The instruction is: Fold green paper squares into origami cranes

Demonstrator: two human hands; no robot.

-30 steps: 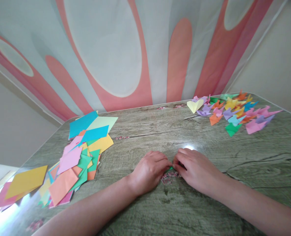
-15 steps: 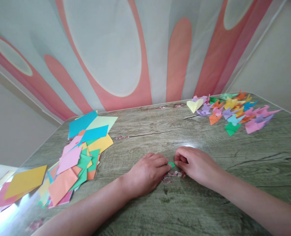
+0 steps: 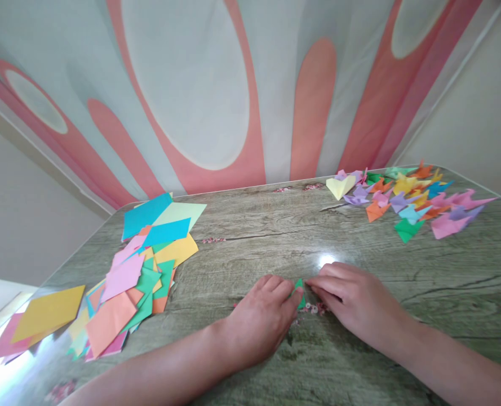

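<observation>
A small folded piece of green paper (image 3: pixel 300 287) rests on the wood-patterned table, most of it hidden beneath my left hand's fingers. My left hand (image 3: pixel 264 316) is closed, its fingers and thumb pressing the paper from the left. Just right of the paper is my right hand (image 3: pixel 354 299), palm side down. Its thumb and forefinger come together at the tips, close beside the green edge; I see nothing between them, and cannot tell whether they touch the paper.
At left lies a loose pile of coloured paper sheets (image 3: pixel 125 276), with a yellow sheet (image 3: pixel 49 313) near the table's left edge. Several folded paper figures (image 3: pixel 411 197) cluster at the back right, beside a pale yellow folded heart (image 3: pixel 340 186). A patterned curtain (image 3: pixel 191 113) hangs behind the table (image 3: pixel 250 237).
The green paper now shows as a taller, upright-pointing piece, turned from its earlier flatter look. My right fingers have straightened and drawn slightly off it. The view has shifted a little.
</observation>
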